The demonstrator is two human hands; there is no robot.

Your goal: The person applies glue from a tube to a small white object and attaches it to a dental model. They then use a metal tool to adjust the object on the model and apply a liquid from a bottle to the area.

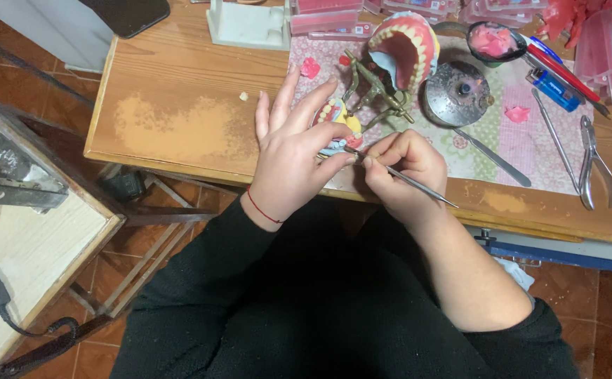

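Observation:
My left hand [288,151] rests on the lower half of a denture model [340,119] with pale teeth set in pink wax, held in a brass articulator [380,88]; my thumb and forefinger steady it while the other fingers spread out. My right hand [403,168] pinches a thin metal wax carver [408,179], whose tip meets the model by my left thumb. The upper half of the model [406,42], with teeth in pink wax, stands tilted open behind.
On the patterned mat [488,133] lie a round metal burner [457,95], a spatula [492,158], pliers [594,165], a blue lighter [555,90], a bowl of pink wax [495,41] and wax scraps. Pink boxes line the desk's back edge. A side table [32,231] stands left.

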